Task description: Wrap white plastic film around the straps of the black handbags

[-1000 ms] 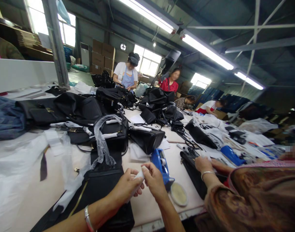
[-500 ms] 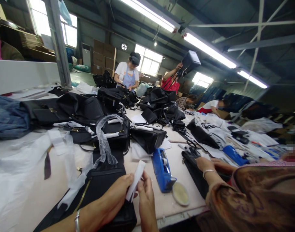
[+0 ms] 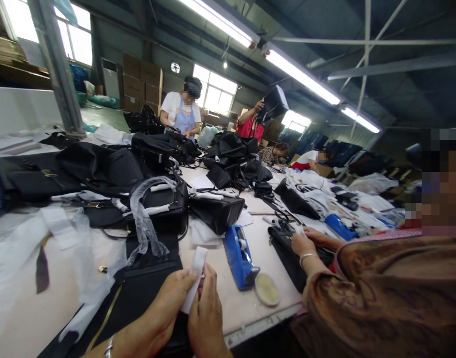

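Between my two hands is a narrow strip of white wrapping paper [image 3: 198, 261], standing up above my fingers. My left hand [image 3: 170, 298] pinches it from the left, thumb on its face. My right hand [image 3: 206, 306] closes round its lower right side; some fingertips are hidden. Below my hands lies a black bag [image 3: 138, 286] with a gold zip. Its strap is wrapped in clear plastic film [image 3: 138, 209]. To the right of my hands stands a blue tape dispenser [image 3: 237, 258], with a round pale dish [image 3: 266, 289] beside it.
Black bags [image 3: 220, 211] and white paper cover much of the table [image 3: 250, 315]. A co-worker [image 3: 347, 283] sits close on my right, hands on another black bag [image 3: 287, 258]. Other people work across the table, one raising a dark bag [image 3: 274, 103].
My view has turned slightly right, so things sit farther left. My right hand has closed in around the lower part of the strip, which stays held. A co-worker's head has come into view.
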A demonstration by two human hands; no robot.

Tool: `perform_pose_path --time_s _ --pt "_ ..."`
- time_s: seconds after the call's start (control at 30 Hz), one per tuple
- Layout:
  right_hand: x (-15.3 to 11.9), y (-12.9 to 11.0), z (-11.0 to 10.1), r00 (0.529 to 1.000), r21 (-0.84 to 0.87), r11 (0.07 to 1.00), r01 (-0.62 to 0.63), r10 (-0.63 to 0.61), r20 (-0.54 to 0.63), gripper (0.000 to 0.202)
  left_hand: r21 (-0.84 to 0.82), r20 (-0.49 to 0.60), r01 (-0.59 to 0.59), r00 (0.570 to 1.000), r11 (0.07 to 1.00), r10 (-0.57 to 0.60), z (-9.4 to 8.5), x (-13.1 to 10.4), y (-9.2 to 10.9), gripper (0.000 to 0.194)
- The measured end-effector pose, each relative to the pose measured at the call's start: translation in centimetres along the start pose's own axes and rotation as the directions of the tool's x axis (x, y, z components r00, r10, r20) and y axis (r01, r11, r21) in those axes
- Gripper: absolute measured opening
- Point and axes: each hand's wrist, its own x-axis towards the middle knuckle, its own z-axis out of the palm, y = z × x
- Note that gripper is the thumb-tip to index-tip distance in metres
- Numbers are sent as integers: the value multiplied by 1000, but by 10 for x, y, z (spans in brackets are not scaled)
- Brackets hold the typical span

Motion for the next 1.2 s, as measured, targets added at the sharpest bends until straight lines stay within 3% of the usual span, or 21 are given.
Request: perform_pose_path --time_s 0.1,0.17,0.23,0.3,0.4,0.5,0.6,0.83,1.0,1.2 --pt "-3 8 -27 980 -20 996 92 -87 177 74 34 -67 13 998 999 -11 -2 5 -5 44" --pt "7 25 -59 979 -81 993 89 -72 189 71 34 -97 3 995 999 0 -4 8 -7 45" --pt "25 51 -96 999 -219 975 -32 31 -5 49 35 -98 -14 995 999 18 -5 10 -8 47" --pt "45 81 -128 973 -356 915 -190 127 -191 39 53 -83 -17 996 998 22 -4 11 -9 48" --pt "70 119 -154 954 -379 877 -294 243 -178 36 72 -66 -13 998 997 18 -3 13 -10 49" --pt "82 138 -155 950 -328 892 -312 304 -75 37 73 -48 -17 999 997 21 -4 14 -12 50" --pt "84 140 -151 947 -278 907 -317 318 -42 38 69 -49 1 999 998 3 -7 15 -12 50" --pt "63 124 -164 944 -199 923 -328 315 -97 36 45 -58 21 998 999 -18 -5 13 -9 45" --pt "42 126 -154 865 52 868 -494 497 -69 39 53 -58 19 998 998 -16 -4 13 -9 45" --pt "38 136 -149 854 -20 856 -517 513 -91 34 74 -35 8 999 997 -5 -5 15 -11 46"
